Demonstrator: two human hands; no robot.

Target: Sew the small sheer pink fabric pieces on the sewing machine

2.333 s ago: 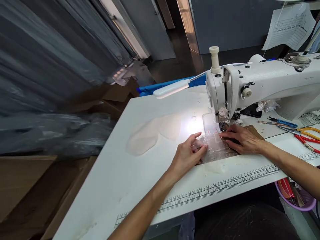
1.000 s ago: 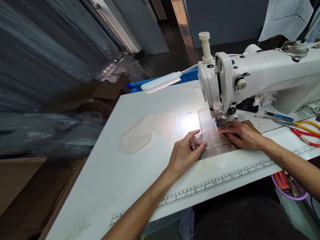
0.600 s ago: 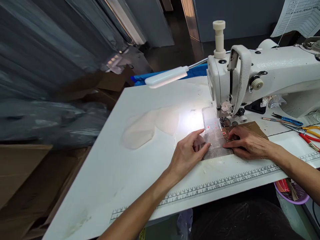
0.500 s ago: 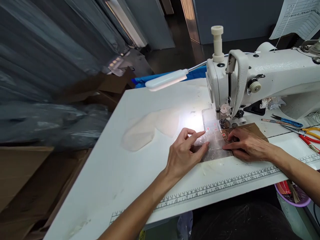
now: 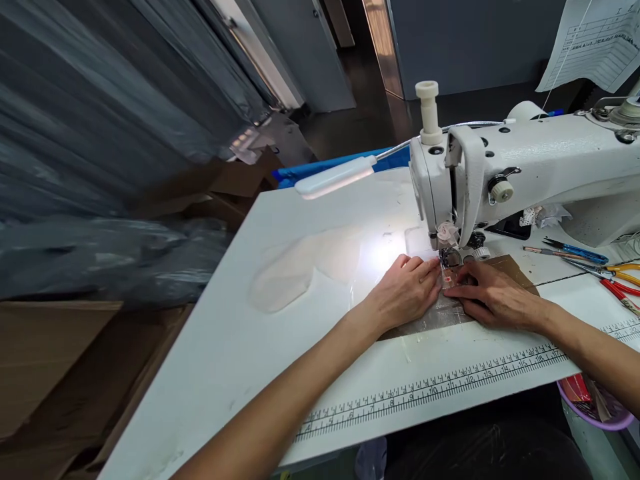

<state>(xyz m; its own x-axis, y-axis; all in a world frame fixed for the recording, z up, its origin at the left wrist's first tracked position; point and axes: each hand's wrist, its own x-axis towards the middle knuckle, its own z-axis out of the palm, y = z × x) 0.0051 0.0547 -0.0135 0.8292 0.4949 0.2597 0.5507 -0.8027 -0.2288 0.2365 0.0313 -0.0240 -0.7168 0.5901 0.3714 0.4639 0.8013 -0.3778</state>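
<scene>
Under the needle area of a white sewing machine [image 5: 565,157] lies a sheer, shiny fabric piece [image 5: 437,320] with small red flower marks. My left hand [image 5: 407,293] rests on it just left of the presser foot [image 5: 444,259], fingers stretched out side by side and palm down, covering much of the piece. On the other side, my right hand [image 5: 487,293] has its thumb and bent forefinger at the fabric close to the foot, closed on its edge. Part of a brown sheet [image 5: 517,273] shows beside and beneath my right hand.
A lit lamp [image 5: 335,179] hangs over the white table [image 5: 210,373]. Pale cut pieces [image 5: 290,280] lie to the left. Tweezers [image 5: 577,251], yellow-handled scissors [image 5: 623,270] and a red-handled tool [image 5: 617,293] lie at right. A ruler strip [image 5: 435,393] follows the front edge.
My left hand has moved right and forward, from the fabric's left part to beside the presser foot, and its fingers now lie flatter. My right hand stays nearly in place. The view has shifted slightly.
</scene>
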